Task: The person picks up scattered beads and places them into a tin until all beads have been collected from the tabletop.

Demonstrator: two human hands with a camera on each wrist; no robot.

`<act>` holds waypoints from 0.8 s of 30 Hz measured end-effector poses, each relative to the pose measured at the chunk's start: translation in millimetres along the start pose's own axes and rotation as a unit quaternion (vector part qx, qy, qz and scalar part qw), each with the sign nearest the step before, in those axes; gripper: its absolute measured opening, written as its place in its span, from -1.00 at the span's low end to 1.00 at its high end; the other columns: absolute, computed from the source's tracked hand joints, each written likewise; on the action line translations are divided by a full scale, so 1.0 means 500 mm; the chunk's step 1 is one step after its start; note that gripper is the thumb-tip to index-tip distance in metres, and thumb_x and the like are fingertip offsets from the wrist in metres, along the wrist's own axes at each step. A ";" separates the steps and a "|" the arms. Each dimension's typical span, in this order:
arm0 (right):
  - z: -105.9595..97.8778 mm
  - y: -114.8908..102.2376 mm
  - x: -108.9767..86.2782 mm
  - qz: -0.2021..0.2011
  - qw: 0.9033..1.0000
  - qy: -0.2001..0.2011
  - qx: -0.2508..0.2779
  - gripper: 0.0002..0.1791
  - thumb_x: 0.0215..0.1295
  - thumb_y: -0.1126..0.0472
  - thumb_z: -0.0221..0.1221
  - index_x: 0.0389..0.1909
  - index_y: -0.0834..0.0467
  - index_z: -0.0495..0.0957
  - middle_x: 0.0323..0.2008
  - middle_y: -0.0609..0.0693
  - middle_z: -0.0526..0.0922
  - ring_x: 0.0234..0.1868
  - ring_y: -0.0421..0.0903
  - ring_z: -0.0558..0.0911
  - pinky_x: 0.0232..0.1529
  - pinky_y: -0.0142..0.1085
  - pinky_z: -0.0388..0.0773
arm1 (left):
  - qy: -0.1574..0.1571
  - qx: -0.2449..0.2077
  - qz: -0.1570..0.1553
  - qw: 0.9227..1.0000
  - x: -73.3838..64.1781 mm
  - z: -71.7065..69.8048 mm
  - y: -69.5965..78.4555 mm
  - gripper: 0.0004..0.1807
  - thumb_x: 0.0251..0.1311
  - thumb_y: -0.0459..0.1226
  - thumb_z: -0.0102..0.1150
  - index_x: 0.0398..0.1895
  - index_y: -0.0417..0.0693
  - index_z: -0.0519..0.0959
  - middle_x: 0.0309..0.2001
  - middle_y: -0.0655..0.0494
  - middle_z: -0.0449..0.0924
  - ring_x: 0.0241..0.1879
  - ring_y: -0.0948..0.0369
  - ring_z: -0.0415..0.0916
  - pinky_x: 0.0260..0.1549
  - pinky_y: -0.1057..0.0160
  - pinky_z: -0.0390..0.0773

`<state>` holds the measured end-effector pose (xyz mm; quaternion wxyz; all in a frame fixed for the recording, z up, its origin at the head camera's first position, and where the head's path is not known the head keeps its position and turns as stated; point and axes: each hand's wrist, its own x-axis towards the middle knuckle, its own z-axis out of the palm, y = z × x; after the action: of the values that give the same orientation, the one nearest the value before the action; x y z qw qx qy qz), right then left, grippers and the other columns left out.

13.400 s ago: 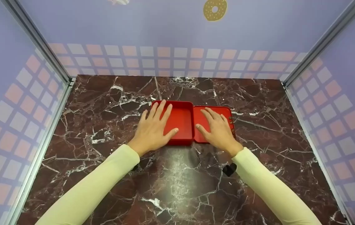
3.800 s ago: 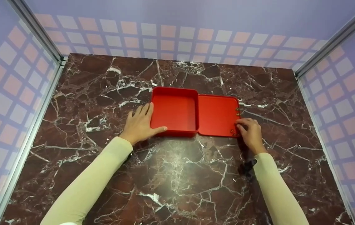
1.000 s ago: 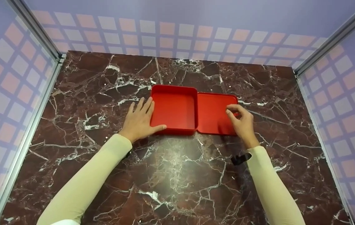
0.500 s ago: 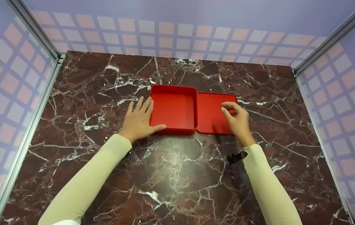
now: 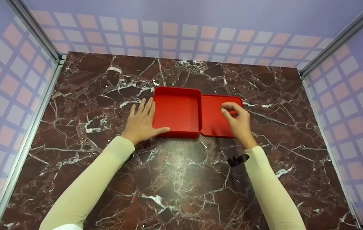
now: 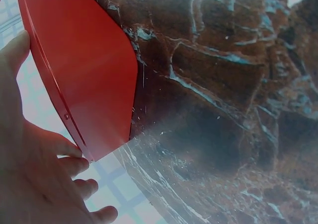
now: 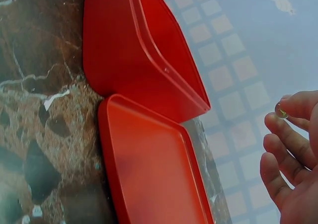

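A red square box (image 5: 176,111) lies open on the table, its bare inside facing up. Its shallow red lid (image 5: 211,118) lies flat against the box's right side. My left hand (image 5: 140,124) rests with straight fingers against the box's left wall, the thumb along the near edge. In the left wrist view those fingers (image 6: 74,165) touch the box's side. Above the lid, my right hand (image 5: 241,123) pinches a small clear glass marble (image 7: 281,111) with a greenish swirl between thumb and fingertips. Part of the lid's right side is hidden under this hand.
The dark red, white-veined marble table (image 5: 181,179) spreads around the box. Lilac walls with pink and white squares (image 5: 170,28) enclose it at the back and both sides, with metal strips (image 5: 29,28) at the corners. A black strap (image 5: 238,160) sits at my right wrist.
My right hand has left the lid's right edge, where small marbles lay, and moved left over the lid with one marble pinched. The left hand stays at the box's left side.
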<state>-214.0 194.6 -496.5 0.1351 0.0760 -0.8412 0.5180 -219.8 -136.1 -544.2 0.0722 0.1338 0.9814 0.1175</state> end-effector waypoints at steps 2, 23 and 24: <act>0.001 -0.003 0.000 0.000 1.000 -0.002 0.000 -0.77 0.23 0.39 0.23 -0.12 0.42 0.62 -0.21 0.28 0.71 -0.22 -0.05 0.65 -0.23 -0.57 0.51 | -0.002 -0.002 0.002 1.000 0.002 -0.002 0.001 0.28 -0.03 0.52 -0.08 0.55 -0.12 -0.16 0.58 -0.02 -0.26 0.56 -0.04 -0.35 0.47 -0.21 -0.26; 0.020 -0.024 0.005 0.022 0.999 -0.012 0.037 -0.78 0.23 0.39 0.23 -0.12 0.37 0.64 -0.19 0.26 0.71 -0.20 -0.11 0.66 -0.21 -0.53 0.53 | -0.008 0.040 0.025 0.999 0.014 -0.020 -0.005 0.34 -0.10 0.58 -0.13 0.54 -0.17 -0.11 0.57 -0.09 -0.18 0.56 -0.06 -0.29 0.45 -0.23 -0.15; 0.021 -0.025 0.006 0.021 0.999 -0.012 0.037 -0.78 0.23 0.39 0.23 -0.12 0.38 0.63 -0.18 0.27 0.71 -0.20 -0.11 0.66 -0.20 -0.53 0.53 | -0.009 0.041 0.024 0.999 0.014 -0.020 -0.005 0.34 -0.10 0.59 -0.14 0.54 -0.17 -0.11 0.57 -0.08 -0.18 0.56 -0.05 -0.30 0.45 -0.23 -0.15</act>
<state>-215.1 179.7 -489.5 0.1113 0.0698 -0.8246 0.5503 -228.8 -138.4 -535.9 0.0726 0.1610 0.9812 0.0777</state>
